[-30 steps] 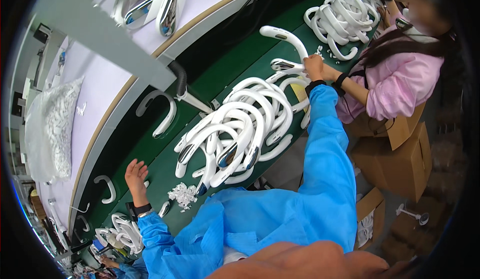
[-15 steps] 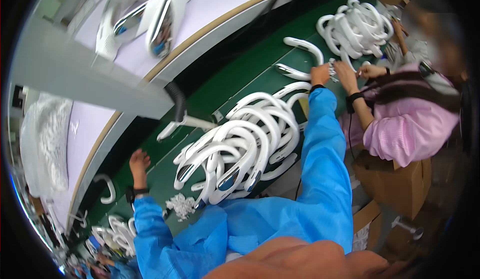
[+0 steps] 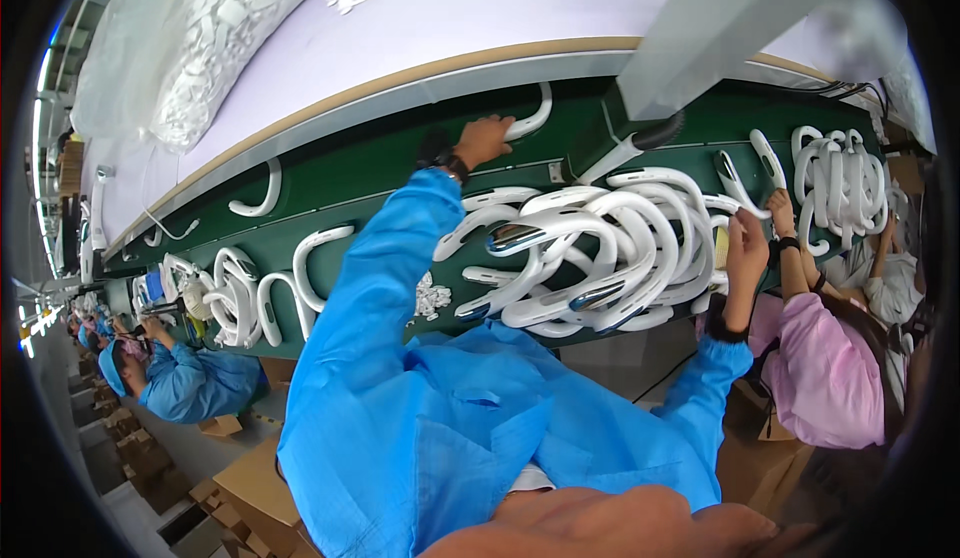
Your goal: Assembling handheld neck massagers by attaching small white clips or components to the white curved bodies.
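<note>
Two bare hands show, a black band on each wrist. The left hand [image 3: 485,141] reaches across to the far strip of the green worktop [image 3: 390,186], its fingers over the near end of one curved white piece [image 3: 538,121]; whether they grip it, I cannot tell. The right hand [image 3: 747,248] is at the right edge of the main pile [image 3: 640,248], fingertips drawn together by the end of a white arc; whether they pinch it, I cannot tell.

The main pile holds well over ten curved pieces, some with shiny chrome ends, overlapping too much for an exact count. One lone hooked piece [image 3: 262,194] lies farther left on the far strip. Two loose arcs [image 3: 302,270] lie beside a smaller left heap [image 3: 232,303], and two more arcs [image 3: 767,161] stand out near a right-hand stack [image 3: 842,183]. One mound of small clear-white parts [image 3: 431,299] sits left of the main pile.

Above runs a pale shelf [image 3: 480,8] with one clear bag [image 3: 215,53] of white parts. One grey post [image 3: 720,28] crosses it. A co-worker in pink [image 3: 825,373] is at right, another in blue [image 3: 205,383] at left, with cardboard boxes [image 3: 262,483] on the floor.
</note>
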`<state>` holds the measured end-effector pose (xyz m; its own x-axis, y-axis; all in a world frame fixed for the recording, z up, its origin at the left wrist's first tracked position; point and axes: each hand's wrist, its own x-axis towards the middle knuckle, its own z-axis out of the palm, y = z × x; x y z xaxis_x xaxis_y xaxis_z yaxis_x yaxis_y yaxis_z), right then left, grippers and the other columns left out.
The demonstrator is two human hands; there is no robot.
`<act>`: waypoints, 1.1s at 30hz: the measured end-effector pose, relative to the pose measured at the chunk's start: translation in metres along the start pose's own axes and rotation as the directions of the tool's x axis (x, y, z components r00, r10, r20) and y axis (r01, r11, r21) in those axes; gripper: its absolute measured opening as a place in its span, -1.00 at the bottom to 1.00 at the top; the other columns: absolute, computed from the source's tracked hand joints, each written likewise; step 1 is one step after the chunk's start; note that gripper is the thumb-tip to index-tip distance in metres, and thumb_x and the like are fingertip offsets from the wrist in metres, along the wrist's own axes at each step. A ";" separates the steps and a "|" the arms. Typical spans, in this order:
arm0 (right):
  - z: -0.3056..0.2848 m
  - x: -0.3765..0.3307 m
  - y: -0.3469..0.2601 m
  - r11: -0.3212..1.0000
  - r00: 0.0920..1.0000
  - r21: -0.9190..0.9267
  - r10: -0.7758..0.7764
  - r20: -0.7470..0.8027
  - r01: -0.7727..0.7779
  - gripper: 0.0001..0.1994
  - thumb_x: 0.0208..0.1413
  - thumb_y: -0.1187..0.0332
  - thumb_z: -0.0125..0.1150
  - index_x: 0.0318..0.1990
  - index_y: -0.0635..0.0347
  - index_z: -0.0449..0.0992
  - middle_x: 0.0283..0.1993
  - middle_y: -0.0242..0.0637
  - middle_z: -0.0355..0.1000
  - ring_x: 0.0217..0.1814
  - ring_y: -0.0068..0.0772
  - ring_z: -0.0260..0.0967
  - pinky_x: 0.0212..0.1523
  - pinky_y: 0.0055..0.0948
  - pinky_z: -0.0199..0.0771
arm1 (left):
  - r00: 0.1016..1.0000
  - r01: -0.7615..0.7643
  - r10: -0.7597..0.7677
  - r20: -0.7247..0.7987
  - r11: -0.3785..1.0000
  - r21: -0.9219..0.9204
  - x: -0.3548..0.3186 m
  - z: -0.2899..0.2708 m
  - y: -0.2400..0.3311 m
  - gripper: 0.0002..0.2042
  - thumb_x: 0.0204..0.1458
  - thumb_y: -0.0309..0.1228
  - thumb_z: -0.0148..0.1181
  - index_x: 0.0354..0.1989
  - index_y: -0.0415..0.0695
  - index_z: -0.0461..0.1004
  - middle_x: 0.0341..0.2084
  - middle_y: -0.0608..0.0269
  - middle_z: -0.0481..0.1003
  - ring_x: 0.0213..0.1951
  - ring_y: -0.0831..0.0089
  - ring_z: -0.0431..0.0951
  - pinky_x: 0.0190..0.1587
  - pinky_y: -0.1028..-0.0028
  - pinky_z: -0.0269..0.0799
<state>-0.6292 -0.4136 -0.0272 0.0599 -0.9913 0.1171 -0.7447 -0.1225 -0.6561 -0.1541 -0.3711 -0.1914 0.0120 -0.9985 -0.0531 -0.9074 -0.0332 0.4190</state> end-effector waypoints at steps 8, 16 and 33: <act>-0.008 -0.153 -0.189 0.870 0.995 0.491 -0.076 0.071 0.031 -0.77 0.08 0.59 0.01 -0.09 0.38 0.43 -0.17 -0.20 0.46 -0.28 -0.53 0.43 -0.26 -0.59 0.43 | 0.989 -0.038 -0.005 -0.145 0.955 -0.294 -0.042 -0.070 -0.022 -0.57 -0.14 -0.30 0.25 -0.03 -0.12 0.43 -0.21 0.02 0.50 -0.18 0.15 0.51 -0.11 0.34 0.38; 0.159 -0.171 -0.297 0.801 0.797 0.113 -0.597 0.092 0.588 -0.16 -0.30 0.64 0.27 0.25 0.13 0.05 0.30 0.07 -0.05 0.06 0.11 0.29 -0.16 -0.29 0.46 | 0.995 -0.032 -0.030 -0.097 0.814 -0.579 -0.246 -0.217 0.057 -0.55 -0.20 -0.38 0.30 -0.05 -0.19 0.44 -0.30 0.02 0.53 -0.25 0.29 0.55 -0.18 0.43 0.39; 0.308 -0.254 -0.299 0.910 0.821 0.404 -0.303 0.483 0.098 -0.54 -0.07 0.36 0.24 0.05 0.18 0.37 -0.29 -0.10 0.50 -0.27 -0.29 0.49 -0.28 -0.37 0.48 | 0.903 0.294 -0.284 0.322 -0.136 -0.946 -0.391 -0.086 -0.067 -0.61 -0.12 -0.60 -0.04 -0.03 -0.33 0.38 -0.45 0.22 0.50 -0.47 0.54 0.51 -0.41 0.58 0.42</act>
<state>-0.2173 -0.1397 -0.0905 0.5960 -0.8003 -0.0655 -0.4032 -0.2277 -0.8864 -0.0614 0.0181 -0.1206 0.1334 -0.8785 -0.4587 0.5243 -0.3303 0.7849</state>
